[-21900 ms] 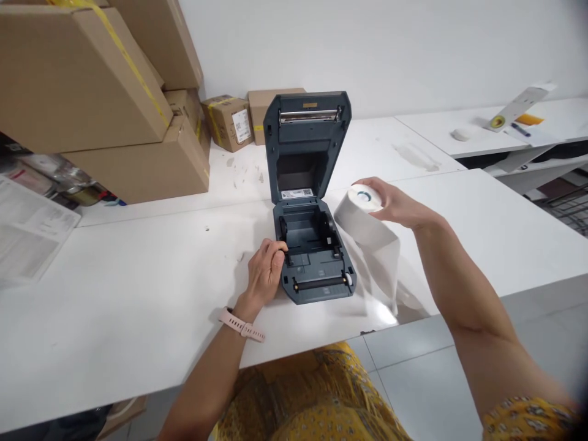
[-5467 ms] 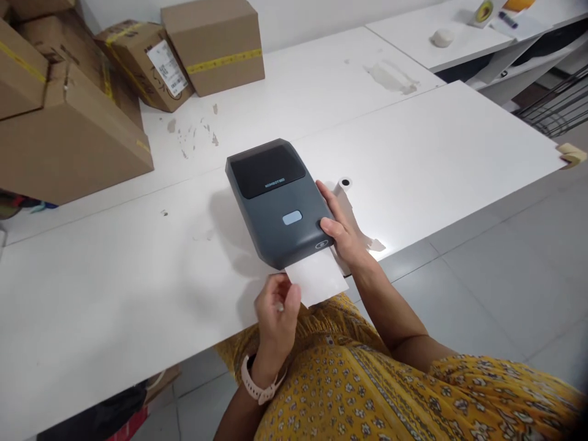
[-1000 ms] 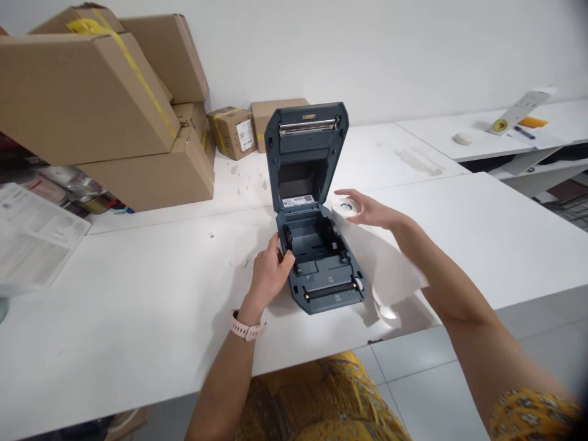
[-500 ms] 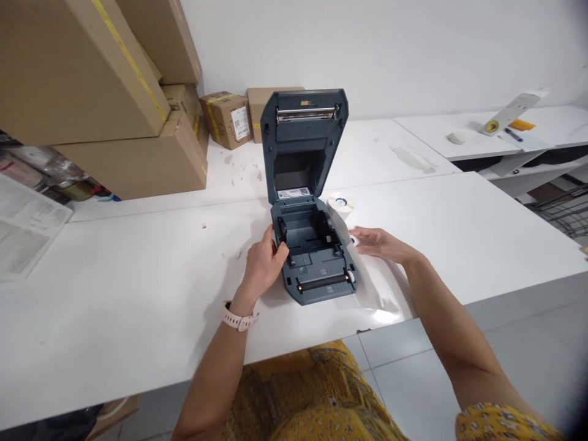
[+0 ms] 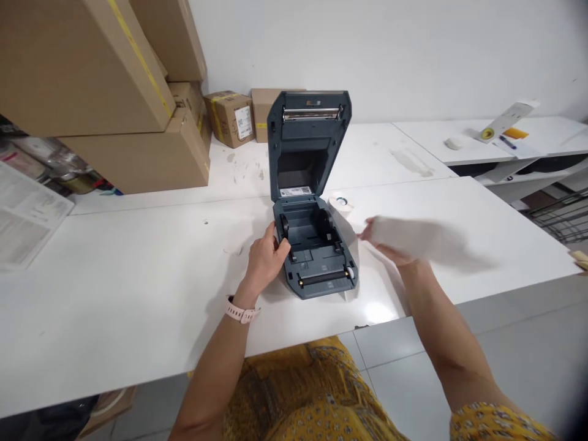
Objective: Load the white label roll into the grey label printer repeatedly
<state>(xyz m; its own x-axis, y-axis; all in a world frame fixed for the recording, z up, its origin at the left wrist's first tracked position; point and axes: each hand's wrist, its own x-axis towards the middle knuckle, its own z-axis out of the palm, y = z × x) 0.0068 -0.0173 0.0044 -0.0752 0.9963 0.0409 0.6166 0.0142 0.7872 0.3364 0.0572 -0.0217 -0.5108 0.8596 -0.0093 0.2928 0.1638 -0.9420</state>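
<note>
**Printer (image 5: 316, 264) open at my left hand (image 5: 265, 260), pale strip (image 5: 413, 236) at my right hand (image 5: 392, 254)**

Nearest to me, the table (image 5: 114, 294) ends in a slanting edge with a dark chip (image 5: 361, 327). My left fingers are clamped on the left rim of the printer, the thumb lying over it. On this side the smooth white surface extends widely. My right fingers are blurred, so I cannot tell if they are closed on the strip, which is blurred also. The printer is of dark blue-grey plastic with cut corners; a black roller (image 5: 324, 279) crosses its front, and its lid (image 5: 303, 142) stands raised behind. Just beside its right wall is a white roll (image 5: 349, 202) with a teal core. Farther, brown cardboard boxes (image 5: 87, 73) with yellow tape stand near the plain white wall (image 5: 390, 61).
</note>
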